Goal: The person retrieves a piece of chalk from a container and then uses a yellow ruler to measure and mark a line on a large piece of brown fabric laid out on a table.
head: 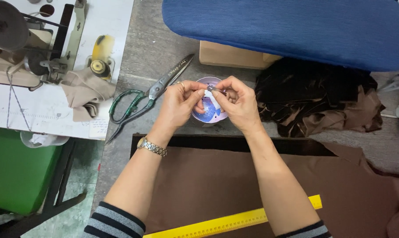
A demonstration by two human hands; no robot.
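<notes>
Both hands meet over a small bowl (208,115) on the counter (164,48) — the left hand (178,105) and right hand (238,105) each pinch one end of a tiny dark piece (213,90), too small to identify. It lies roughly crosswise between the fingertips, equally near both, just above the bowl. Scissors (151,96) lie to the left; brown cloth (252,185) and a yellow ruler (234,220) sit nearer the person.

Left hand (178,103) and right hand (238,103) meet, fingertips pinched together.
</notes>
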